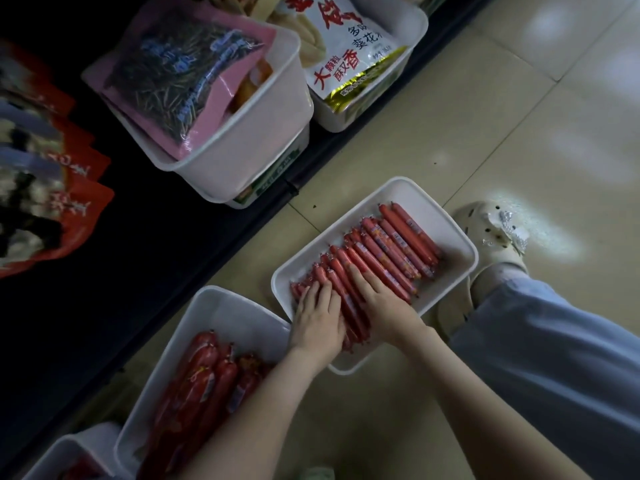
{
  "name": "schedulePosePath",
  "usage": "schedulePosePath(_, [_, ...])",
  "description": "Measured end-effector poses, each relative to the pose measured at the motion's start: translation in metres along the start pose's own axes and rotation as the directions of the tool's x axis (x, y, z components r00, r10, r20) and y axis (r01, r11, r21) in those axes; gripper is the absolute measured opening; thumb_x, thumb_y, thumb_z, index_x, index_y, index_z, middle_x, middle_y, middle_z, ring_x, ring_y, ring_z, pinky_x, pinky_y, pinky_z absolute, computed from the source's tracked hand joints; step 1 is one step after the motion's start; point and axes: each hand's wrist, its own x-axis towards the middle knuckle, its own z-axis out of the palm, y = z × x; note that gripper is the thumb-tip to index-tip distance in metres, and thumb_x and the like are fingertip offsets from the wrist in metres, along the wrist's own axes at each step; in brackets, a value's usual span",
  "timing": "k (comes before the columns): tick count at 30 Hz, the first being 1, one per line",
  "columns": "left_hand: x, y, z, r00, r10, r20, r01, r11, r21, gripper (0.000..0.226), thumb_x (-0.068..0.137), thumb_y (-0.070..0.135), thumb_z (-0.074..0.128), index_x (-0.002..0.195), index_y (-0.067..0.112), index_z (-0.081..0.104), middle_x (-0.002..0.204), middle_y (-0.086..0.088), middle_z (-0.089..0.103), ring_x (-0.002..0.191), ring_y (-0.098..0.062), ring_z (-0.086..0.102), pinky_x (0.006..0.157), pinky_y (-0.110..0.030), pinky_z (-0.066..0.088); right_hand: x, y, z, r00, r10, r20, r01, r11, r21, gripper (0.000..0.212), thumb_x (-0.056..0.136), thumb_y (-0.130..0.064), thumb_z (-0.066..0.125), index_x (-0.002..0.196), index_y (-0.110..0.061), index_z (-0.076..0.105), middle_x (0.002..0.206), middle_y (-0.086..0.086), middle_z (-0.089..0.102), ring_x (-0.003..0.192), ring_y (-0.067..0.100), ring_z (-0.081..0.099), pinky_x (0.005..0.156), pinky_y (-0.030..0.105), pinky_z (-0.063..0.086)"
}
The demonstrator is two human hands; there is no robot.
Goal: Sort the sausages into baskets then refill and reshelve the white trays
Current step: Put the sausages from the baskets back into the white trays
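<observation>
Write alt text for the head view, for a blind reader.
The left hand and right hand rest flat on a row of thin sausages in a white tray on the floor. A second tray beside it holds fatter sausages; bins of snack bags stand on the shelf beyond.

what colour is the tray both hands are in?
White tray, filled with red-pink sausages. The head view, the only one, shows it clearly.
</observation>
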Motion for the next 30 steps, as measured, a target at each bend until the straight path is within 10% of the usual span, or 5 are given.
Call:
schedulePosePath(3, [0.003,-0.001,0.005,0.997,-0.073,0.038,0.069,0.994,0.089,0.072,0.055,0.045,0.087,0.111,0.005,0.067,0.117,-0.016,0.065,0.116,-0.032,0.059,0.105,-0.047,0.040,-0.006,-0.006,0.000,0.998,0.049,-0.046,-0.058,0.972,-0.226,0.070,0.100,-0.038,0.034,0.150,-0.030,-0.014,0.159,0.000,0.007,0.142,0.030,0.015,0.114,0.045,0.016])
schedulePosePath(7, [0.003,-0.001,0.012,0.989,-0.142,0.050,0.129,0.972,0.199,0.085,0.096,0.056,0.032,0.147,0.002,-0.008,0.159,-0.016,-0.004,0.142,-0.024,-0.019,0.116,-0.047,-0.014,-0.007,-0.005,0.007,0.996,0.094,-0.011,-0.093,0.958,-0.270,0.066,0.101,-0.044,0.013,0.136,-0.019,-0.036,0.152,-0.004,-0.028,0.145,0.023,-0.020,0.115,0.043,-0.011])
schedulePosePath(9, [0.000,0.003,0.008,0.987,-0.148,0.069,0.131,0.970,0.206,0.080,0.099,0.053,0.021,0.144,0.001,-0.021,0.158,-0.013,-0.017,0.142,-0.023,-0.026,0.116,-0.045,-0.018,-0.006,-0.008,0.007,0.998,0.055,0.033,-0.044,0.958,-0.282,0.063,0.098,-0.044,0.006,0.141,-0.018,-0.031,0.155,0.001,-0.024,0.143,0.025,-0.021,0.115,0.041,-0.010])
schedulePosePath(22, [-0.103,-0.027,-0.173,0.940,-0.198,-0.277,0.135,0.964,-0.231,0.052,0.101,0.026,0.038,0.148,0.010,0.025,0.154,-0.005,0.026,0.142,-0.017,0.025,0.113,-0.025,0.018,-0.090,-0.181,-0.089,0.905,-0.234,-0.355,0.162,0.962,-0.219,0.054,0.092,-0.019,0.050,0.144,-0.009,0.036,0.142,0.007,0.046,0.129,0.024,0.044,0.108,0.033,0.035])
schedulePosePath(30, [-0.291,-0.115,-0.273,0.658,-0.220,-0.720,0.051,0.967,-0.249,0.038,0.070,0.022,0.067,0.105,0.007,0.066,0.097,-0.008,0.069,0.083,-0.024,0.069,0.068,-0.028,0.056,-0.179,-0.385,-0.136,0.657,-0.594,-0.465,0.401,0.797,-0.453,0.047,0.080,-0.016,0.059,0.125,-0.005,0.053,0.116,0.009,0.061,0.104,0.026,0.059,0.089,0.036,0.050])
